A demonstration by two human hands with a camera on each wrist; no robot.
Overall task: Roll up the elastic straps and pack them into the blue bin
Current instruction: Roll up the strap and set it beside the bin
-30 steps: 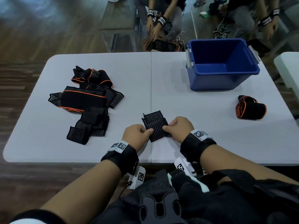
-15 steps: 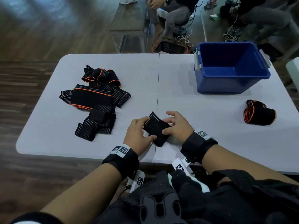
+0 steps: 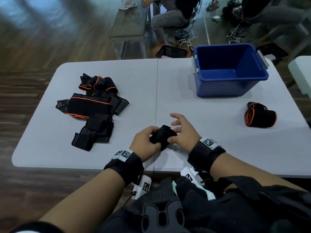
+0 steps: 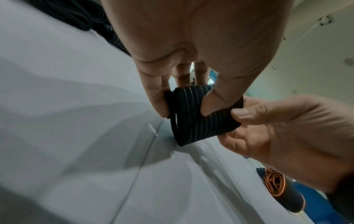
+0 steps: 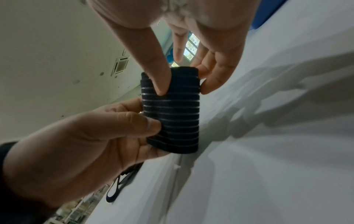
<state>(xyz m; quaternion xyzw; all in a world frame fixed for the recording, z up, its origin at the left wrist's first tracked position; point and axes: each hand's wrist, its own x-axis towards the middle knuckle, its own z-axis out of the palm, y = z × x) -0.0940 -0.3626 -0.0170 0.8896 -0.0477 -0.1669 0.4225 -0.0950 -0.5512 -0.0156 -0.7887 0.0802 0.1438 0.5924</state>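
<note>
A black elastic strap with thin grey stripes, rolled into a tight cylinder [image 3: 162, 137], is held just above the table near its front edge. My left hand [image 3: 156, 140] grips its near end between thumb and fingers [image 4: 184, 111]. My right hand [image 3: 173, 134] pinches the far end between thumb and one finger [image 5: 184, 90], its other fingers spread. The blue bin [image 3: 222, 88] stands at the back right; the part of its floor that shows is bare. A rolled black strap with orange edges [image 3: 260, 115] lies in front of the bin to the right.
A pile of unrolled black straps [image 3: 94, 108], some orange-edged, some grey-striped, lies on the left half of the white folding table [image 3: 202, 153]. Seated people, a bench and cables are on the floor beyond the far edge.
The striped strap lay half rolled on the table a second ago. Both hands have rolled it up tight and lifted it; the right hand's fingers have spread.
</note>
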